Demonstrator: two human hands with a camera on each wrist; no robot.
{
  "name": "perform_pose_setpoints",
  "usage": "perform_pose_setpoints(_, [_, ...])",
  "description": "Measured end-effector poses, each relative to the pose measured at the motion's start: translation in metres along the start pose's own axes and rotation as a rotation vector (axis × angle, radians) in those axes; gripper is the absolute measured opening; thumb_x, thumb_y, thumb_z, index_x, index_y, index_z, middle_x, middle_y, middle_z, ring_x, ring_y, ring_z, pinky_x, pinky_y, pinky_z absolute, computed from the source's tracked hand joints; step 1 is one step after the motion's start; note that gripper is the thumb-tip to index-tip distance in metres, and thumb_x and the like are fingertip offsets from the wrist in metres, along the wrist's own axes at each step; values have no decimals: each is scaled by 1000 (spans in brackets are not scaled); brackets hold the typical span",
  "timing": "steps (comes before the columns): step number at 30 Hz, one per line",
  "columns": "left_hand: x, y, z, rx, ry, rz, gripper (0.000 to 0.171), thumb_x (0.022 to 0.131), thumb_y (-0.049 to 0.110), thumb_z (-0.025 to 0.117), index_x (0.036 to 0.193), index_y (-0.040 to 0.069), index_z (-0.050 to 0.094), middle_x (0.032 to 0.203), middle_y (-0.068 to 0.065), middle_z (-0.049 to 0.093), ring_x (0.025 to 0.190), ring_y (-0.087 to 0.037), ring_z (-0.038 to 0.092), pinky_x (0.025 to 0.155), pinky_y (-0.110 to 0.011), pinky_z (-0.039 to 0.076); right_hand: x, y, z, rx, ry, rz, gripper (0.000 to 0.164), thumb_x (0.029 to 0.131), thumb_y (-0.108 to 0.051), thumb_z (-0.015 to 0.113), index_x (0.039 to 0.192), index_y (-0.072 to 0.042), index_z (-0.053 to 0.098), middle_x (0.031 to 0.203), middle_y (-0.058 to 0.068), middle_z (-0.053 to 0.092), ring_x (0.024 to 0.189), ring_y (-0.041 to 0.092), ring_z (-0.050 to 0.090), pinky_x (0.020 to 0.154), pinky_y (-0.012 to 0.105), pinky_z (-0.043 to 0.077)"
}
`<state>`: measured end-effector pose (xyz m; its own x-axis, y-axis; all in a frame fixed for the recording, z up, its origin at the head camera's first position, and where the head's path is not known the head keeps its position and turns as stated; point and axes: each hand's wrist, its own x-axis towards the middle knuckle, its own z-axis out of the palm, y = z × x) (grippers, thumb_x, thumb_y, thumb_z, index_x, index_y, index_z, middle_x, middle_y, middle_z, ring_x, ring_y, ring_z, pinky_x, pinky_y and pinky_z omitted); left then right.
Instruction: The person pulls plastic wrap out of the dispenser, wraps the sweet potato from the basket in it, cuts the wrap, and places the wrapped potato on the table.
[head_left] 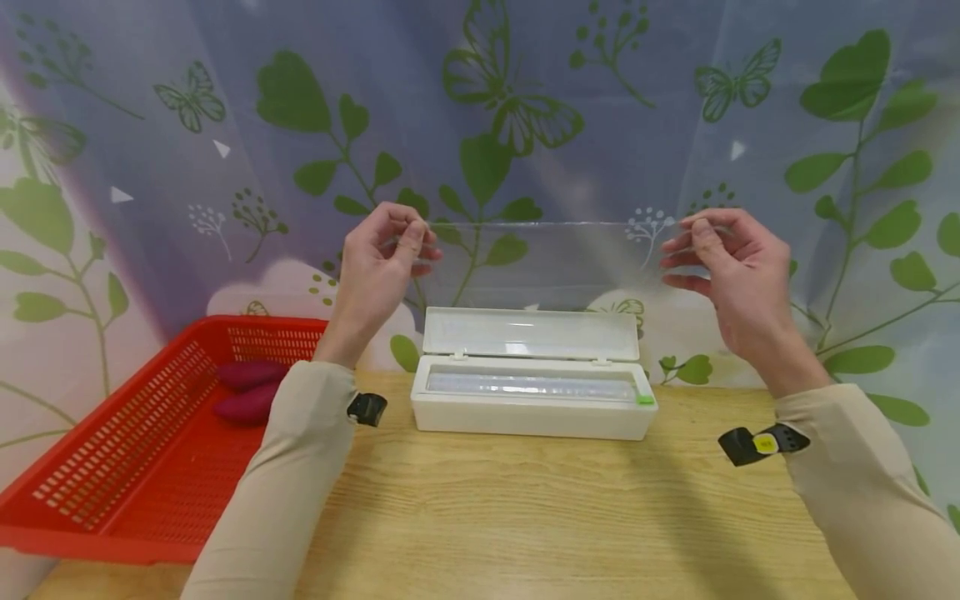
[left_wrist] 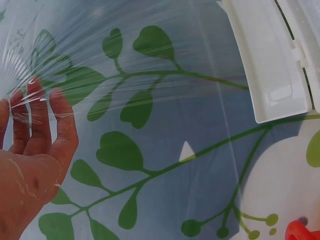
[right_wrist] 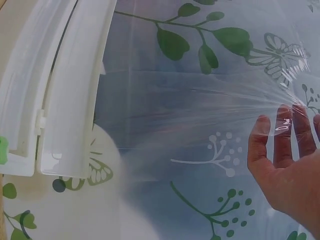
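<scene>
A clear sheet of plastic wrap [head_left: 555, 258] stretches between both hands above a white wrap dispenser box [head_left: 532, 421]. My left hand [head_left: 382, 258] pinches one upper corner between thumb and forefinger; my right hand [head_left: 738, 271] pinches the other. In the left wrist view, creases in the wrap [left_wrist: 130, 60] fan out from the fingertips. Similar folds in the wrap [right_wrist: 240, 107] gather at the fingers in the right wrist view. The box's lid [head_left: 531, 333] stands raised, showing a roll of wrap [head_left: 528, 385] inside. A green slider [head_left: 644, 399] sits at its right end.
A red plastic basket [head_left: 153, 479] stands at the left, with purple sweet potatoes [head_left: 251, 404] in it, partly behind the left forearm. The wooden table [head_left: 510, 508] extends in front of the box. Behind hangs a curtain [head_left: 637, 108] with leaf and butterfly prints.
</scene>
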<state>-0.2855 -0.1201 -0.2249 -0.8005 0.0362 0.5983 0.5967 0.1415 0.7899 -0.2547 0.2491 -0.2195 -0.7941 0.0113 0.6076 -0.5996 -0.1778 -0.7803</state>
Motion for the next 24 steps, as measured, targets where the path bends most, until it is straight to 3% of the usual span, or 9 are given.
perform_pose_setpoints(14, [0,11,-3,-7,18,63,14,104,17,58,109,5,61,103,-15,69,88,-25,73,79,-27,62,-1,-11,6,17,2,-54,22,99,-14,64,111,4,65,89,9,74,76,19,72,66,27,62])
perform_pose_setpoints(24, [-10,14,-7,-36,3,70,14,104,16,58,108,3,60,98,-9,69,86,-19,73,77,-28,63,-11,-15,5,57,-25,-39,20,99,-10,63,111,5,64,89,11,73,75,20,70,65,28,62])
